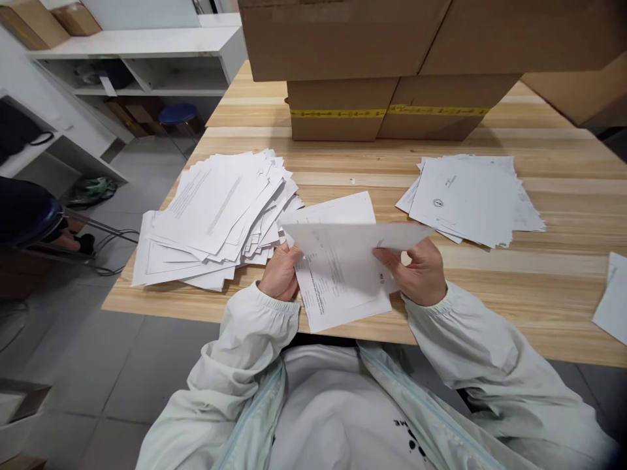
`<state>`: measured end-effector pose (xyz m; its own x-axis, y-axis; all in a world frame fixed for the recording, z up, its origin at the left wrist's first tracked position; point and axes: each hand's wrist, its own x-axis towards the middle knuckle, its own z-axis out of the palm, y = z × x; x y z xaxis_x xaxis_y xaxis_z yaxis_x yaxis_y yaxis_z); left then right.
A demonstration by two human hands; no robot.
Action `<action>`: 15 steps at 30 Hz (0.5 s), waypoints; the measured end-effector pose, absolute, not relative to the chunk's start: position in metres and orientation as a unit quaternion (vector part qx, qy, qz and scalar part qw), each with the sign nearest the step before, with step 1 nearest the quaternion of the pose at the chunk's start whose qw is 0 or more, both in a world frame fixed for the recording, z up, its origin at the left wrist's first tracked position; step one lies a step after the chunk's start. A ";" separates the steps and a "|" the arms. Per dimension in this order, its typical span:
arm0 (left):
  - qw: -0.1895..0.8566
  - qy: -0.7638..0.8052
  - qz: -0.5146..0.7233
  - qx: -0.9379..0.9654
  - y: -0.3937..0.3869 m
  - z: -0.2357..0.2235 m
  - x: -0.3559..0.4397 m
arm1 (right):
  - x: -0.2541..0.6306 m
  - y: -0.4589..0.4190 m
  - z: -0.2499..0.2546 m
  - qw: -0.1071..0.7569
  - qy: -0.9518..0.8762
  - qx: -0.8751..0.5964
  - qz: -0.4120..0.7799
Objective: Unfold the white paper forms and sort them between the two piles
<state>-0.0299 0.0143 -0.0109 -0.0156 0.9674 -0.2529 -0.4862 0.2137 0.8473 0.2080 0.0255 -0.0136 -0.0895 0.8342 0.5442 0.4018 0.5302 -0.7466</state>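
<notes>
Paper is what both hands hold, low over the near edge of the counter (pixel 490 281). The left grip (pixel 281 273) is closed on the left side of a printed sheet (pixel 333 241), thumb laid along it and fingers curled under. The right grip (pixel 421 273) has hold of the same sheet near its right end — thumb and forefinger bent round, leaving a small gap between them, the other fingers partly hidden. The sheet's top edge is lifted toward the person, and where it ends and any paper beneath begins is hard to tell.

Just beyond it, another sheet (pixel 343 205) lies flat on the wood. Near the left hand is a big, untidy pile of papers (pixel 210 202), its edges fanned out. Past the right hand sits a smaller pile (pixel 465 202), its top page bearing a round dark mark. One more paper (pixel 614 300) is cut off at the right of the view.

Farther back, cardboard boxes (pixel 343 39) are stacked on the counter — the lower ones banded with yellow tape (pixel 337 113). A blue stool (pixel 177 113) stands on the floor at the far left, beside a white shelf (pixel 147 42).
</notes>
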 end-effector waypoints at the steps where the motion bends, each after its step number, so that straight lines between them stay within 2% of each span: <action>1: 0.642 0.441 0.565 0.272 0.015 -0.012 -0.030 | 0.207 0.025 -0.013 0.520 -0.718 -0.415 0.203; 6: 0.637 0.436 0.587 0.247 0.014 -0.008 -0.025 | 0.205 0.023 -0.016 0.521 -0.763 -0.343 0.168; 15: 0.651 0.426 0.589 0.218 0.013 -0.005 -0.024 | 0.205 0.024 -0.021 0.526 -0.771 -0.328 0.145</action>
